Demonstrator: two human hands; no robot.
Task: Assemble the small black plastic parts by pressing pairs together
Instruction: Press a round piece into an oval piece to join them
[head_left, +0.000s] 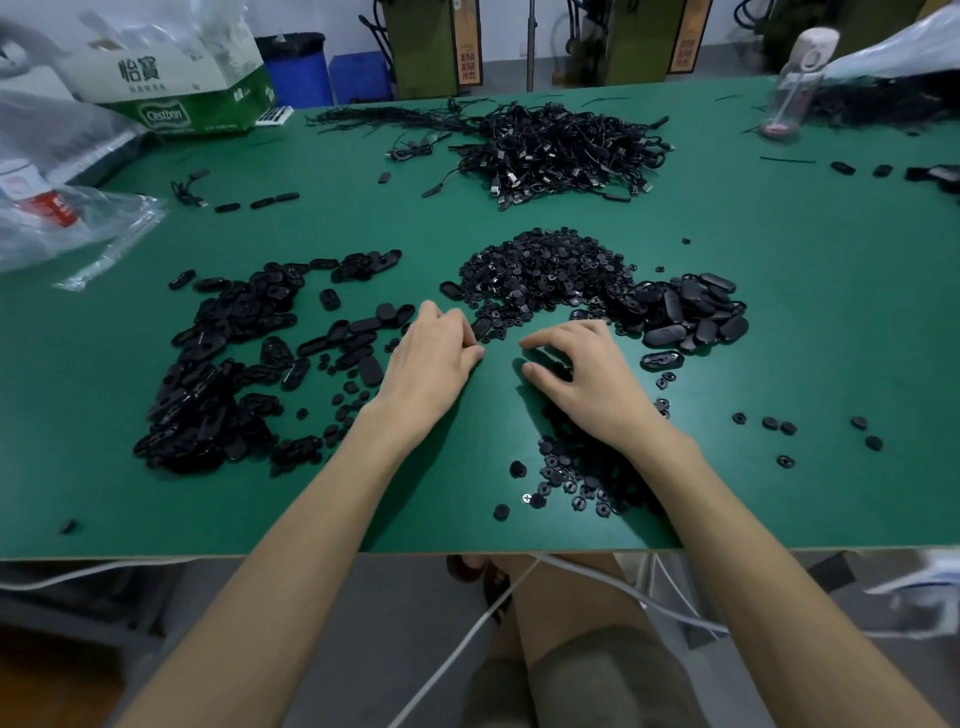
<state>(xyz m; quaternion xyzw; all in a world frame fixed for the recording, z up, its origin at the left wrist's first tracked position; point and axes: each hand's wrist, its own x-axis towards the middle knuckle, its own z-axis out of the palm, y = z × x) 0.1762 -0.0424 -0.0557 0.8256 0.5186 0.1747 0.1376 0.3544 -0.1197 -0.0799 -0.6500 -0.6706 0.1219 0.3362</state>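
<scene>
Lap: bare knees and grey-green shorts (597, 686) show under the table's near edge, with a white cable (467, 639) running across them.
Forearms: both are bare and reach forward over the green table (805, 322), converging toward its middle.
Left hand (434, 358): back up, fingers curled under at the tips, thumb tucked close. One oval shell (481, 327) stands right at its fingertips. I cannot tell whether the fingers hold it or only touch it.
Right hand (587, 379): back up, fingers bent, with forefinger and thumb tips a little apart and pointing toward the left hand. Dark pieces show beneath the palm. Whether any are held cannot be told.
Small round parts (545, 270): a dense black heap just beyond both hands.
Loose round parts (571, 483): a scatter under and beside the right forearm, near the table edge, with a few strays (779, 426) farther right.
Right oval shells (696, 312): a glossy black pile touching the round heap's right side.
Left oval shells (223, 374): a wide, loose spread of black pieces left of the left hand, thickest toward the near left.
Cable tangle (561, 150): a black mound with metal plugs, at the far middle of the table.
Cardboard box (176, 88): green and white, at the far left corner.
Plastic bags (62, 208): clear and crumpled, along the left edge.
Bottle (795, 78): clear with a pale cap, upright at the far right.
Blue bin (301, 67): on the floor behind the table.
</scene>
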